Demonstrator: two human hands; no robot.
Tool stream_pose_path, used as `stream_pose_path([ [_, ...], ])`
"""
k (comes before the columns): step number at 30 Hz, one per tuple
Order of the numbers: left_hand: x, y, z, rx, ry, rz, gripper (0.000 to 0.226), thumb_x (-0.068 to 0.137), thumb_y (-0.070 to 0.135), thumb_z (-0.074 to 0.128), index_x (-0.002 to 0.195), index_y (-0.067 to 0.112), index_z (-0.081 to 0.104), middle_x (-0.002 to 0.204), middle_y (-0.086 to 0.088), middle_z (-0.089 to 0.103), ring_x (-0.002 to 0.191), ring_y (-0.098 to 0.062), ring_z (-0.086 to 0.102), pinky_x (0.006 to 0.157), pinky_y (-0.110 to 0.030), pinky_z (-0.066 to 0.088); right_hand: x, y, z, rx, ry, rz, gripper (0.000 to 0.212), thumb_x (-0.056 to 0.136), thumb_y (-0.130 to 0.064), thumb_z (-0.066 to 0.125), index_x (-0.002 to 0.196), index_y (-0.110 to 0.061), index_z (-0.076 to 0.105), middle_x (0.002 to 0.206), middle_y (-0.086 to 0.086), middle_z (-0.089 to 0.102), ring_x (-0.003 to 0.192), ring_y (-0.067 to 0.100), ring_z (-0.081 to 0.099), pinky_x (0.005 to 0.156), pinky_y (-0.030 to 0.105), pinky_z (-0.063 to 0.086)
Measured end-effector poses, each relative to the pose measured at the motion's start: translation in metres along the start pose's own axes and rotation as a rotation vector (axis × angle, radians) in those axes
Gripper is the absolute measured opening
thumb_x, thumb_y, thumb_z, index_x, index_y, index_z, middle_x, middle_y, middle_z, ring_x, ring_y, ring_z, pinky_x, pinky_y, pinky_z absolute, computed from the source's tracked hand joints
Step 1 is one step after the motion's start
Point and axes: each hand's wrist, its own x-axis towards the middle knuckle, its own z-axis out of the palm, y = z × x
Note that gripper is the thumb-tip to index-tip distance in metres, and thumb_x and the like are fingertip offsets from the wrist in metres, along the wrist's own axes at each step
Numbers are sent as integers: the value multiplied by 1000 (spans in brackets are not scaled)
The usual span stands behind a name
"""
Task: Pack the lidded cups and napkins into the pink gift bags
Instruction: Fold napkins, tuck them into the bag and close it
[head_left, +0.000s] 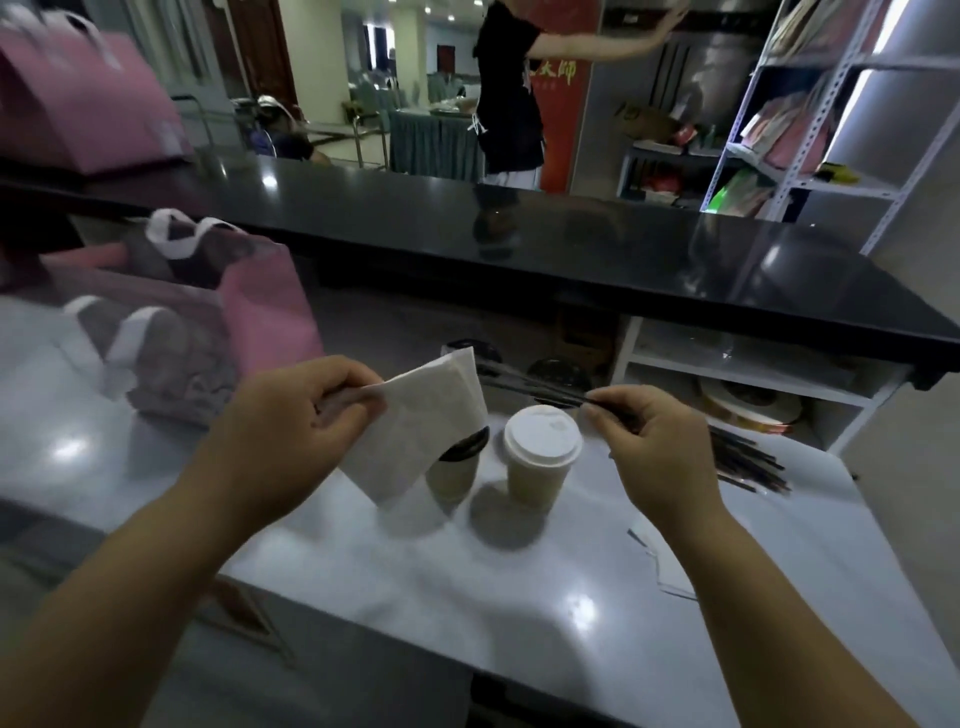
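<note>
Currently: two lidded cups (540, 467) unpacked on worktop (467, 597); pink gift bag (270, 312) near; left grip (291, 415) pinching napkin (421, 426); right grip (654, 447) pinching dark sticks (540, 389).

Red banner (566, 130): yellow characters "大師", rest hidden.

Café service area: black counter (571, 249), takeaway cup (540, 457), dining tables (436, 140) beyond.

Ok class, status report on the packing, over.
Status: left grip pinches napkin, right grip pinches dark sticks. On table, unpacked: white-lidded cup, black-lidded cup. At left, pink bag; way clear.
</note>
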Motion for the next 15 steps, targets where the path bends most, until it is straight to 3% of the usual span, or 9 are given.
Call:
stream_pose_path([
  [5, -13, -42, -59, 88, 59, 13, 10, 83, 15, 62, 86, 24, 64, 71, 21, 56, 65, 4, 56, 49, -9, 36, -9, -56, 42, -14, -53, -65, 12, 85, -15, 67, 97, -16, 71, 86, -6, 65, 80, 7, 61, 72, 17, 48],
  [7, -11, -59, -76, 109, 83, 4, 9, 84, 14, 61, 88, 21, 65, 71, 18, 55, 64, 2, 53, 53, -10, 32, -5, -75, 59, -15, -58, -93, 12, 85, -14, 66, 96, -15, 71, 86, -4, 66, 80, 7, 60, 70, 14, 45],
  [12, 9, -101, -112, 103, 170, 30, 12, 82, 9, 60, 85, 20, 62, 70, 20, 55, 71, 12, 53, 57, -3, 36, 23, -116, 104, 46, -28, -168, 11, 88, -11, 62, 96, -12, 70, 87, -2, 65, 82, 12, 60, 74, 21, 47],
  [15, 28, -134, -131, 119, 236, 26, 12, 84, 13, 59, 85, 25, 58, 71, 16, 57, 68, 5, 55, 50, -11, 35, 49, -135, 137, 78, -23, -215, 11, 91, -11, 58, 96, -14, 67, 85, -7, 61, 81, 7, 57, 73, 15, 42],
])
